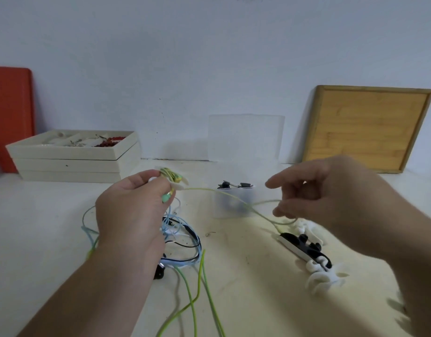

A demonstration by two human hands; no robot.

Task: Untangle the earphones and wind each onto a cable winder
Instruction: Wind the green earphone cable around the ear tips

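Note:
My left hand (134, 210) grips a white cable winder (176, 182) with several turns of green earphone cable (224, 194) around it, raised above the table. The green cable runs rightward to my right hand (331, 198), which pinches it with curled fingers while the index finger points left. More green cable (197, 295) trails down toward the near table edge. A tangle of blue and black earphone cables (182, 239) lies on the table under my left hand. A black earphone set on a white winder (302, 246) and loose white winders (321, 276) lie under my right hand.
A clear plastic box (236, 203) with dark earphone parts stands mid-table. Stacked cream trays (73, 164) with jewellery sit at back left beside a red board (10, 113). A wooden frame (367, 127) leans on the wall at back right.

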